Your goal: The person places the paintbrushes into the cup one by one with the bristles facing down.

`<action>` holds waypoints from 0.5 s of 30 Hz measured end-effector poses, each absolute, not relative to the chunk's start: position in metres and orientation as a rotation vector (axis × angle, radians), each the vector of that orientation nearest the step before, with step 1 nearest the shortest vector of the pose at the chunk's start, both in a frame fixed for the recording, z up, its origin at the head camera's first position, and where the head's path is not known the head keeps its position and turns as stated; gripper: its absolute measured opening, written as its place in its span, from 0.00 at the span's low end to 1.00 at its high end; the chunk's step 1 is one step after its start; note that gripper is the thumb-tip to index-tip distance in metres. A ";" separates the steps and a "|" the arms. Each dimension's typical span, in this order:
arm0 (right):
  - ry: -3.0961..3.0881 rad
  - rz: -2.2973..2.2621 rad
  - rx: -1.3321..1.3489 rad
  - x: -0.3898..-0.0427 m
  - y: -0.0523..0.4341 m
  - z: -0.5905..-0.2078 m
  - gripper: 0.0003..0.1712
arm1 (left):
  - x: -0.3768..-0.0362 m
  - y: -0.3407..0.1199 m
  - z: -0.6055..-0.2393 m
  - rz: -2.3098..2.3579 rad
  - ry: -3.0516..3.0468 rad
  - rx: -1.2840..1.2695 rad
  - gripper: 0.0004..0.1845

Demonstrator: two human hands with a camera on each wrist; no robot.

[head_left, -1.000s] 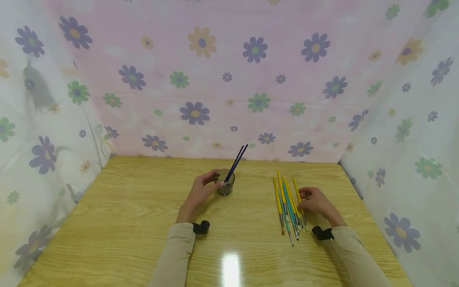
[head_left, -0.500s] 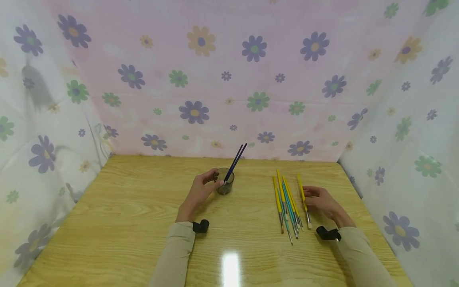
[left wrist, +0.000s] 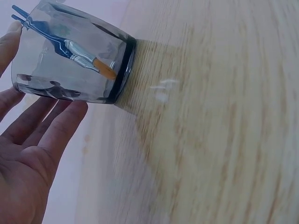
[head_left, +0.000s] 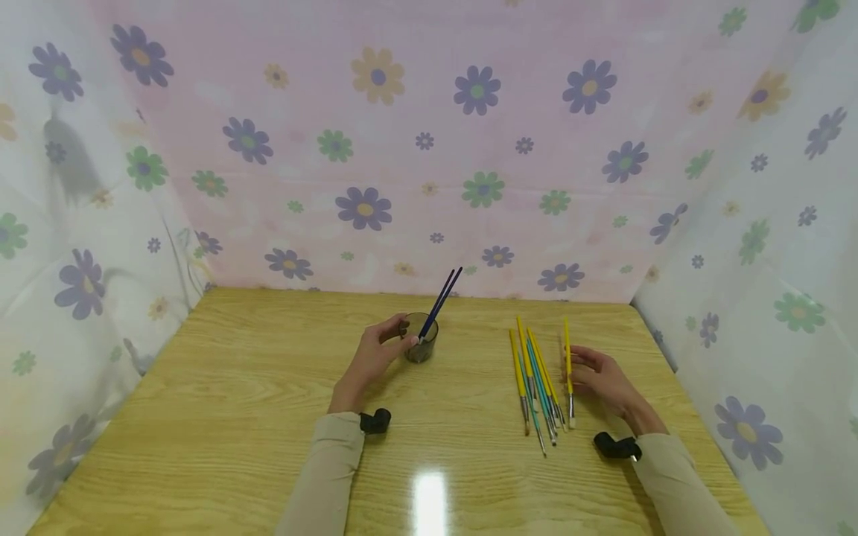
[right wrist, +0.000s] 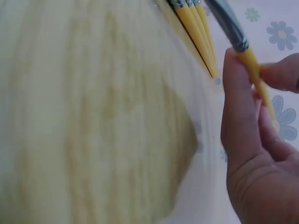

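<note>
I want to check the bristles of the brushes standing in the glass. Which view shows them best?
The left wrist view: through the glass cup one orange bristle tip of the blue brushes shows close up. The head view shows only their handles sticking out of the cup, small and far. The right wrist view shows none of them.

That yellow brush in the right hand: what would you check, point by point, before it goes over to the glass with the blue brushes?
1. Grip on the yellow brush: the right hand pinches its handle between thumb and fingers, as the right wrist view shows. Ok.
2. Brush free of the pile of brushes: it sits apart, at the pile's right edge. Ok.
3. Glass steadied: the left hand has its fingers round the wall. Ok.
4. Glass upright on the table. Ok.
5. Room in the glass: only two blue brushes lean inside. Ok.
6. Brush lifted clear of the table: cannot tell.
</note>
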State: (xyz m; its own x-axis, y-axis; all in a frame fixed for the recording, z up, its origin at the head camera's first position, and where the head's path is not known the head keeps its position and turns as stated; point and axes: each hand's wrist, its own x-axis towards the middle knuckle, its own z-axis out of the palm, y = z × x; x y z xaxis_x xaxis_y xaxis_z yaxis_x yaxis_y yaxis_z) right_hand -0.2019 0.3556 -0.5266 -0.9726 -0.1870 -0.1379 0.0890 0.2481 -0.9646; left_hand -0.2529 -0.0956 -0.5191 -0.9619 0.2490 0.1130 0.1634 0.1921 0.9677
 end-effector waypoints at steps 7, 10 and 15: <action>2.275 -1.854 -0.165 -0.199 0.355 -0.530 0.38 | -0.252 -0.096 -0.519 1.917 2.363 0.401 0.35; 2.258 -1.885 -0.159 -0.197 0.354 -0.530 0.39 | -0.253 -0.096 -0.520 1.918 2.360 0.407 0.35; 2.214 -1.921 -0.185 -0.196 0.354 -0.528 0.39 | -0.254 -0.096 -0.522 1.923 2.351 0.404 0.35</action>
State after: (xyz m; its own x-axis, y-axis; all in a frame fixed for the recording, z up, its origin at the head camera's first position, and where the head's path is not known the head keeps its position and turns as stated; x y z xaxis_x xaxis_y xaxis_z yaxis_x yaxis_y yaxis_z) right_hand -0.1956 0.3538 -0.5281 -0.9712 -0.2271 -0.0716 0.0389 0.1454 -0.9886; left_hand -0.2539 -0.0964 -0.5218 -0.9623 0.2507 0.1060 0.1536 0.1787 0.9718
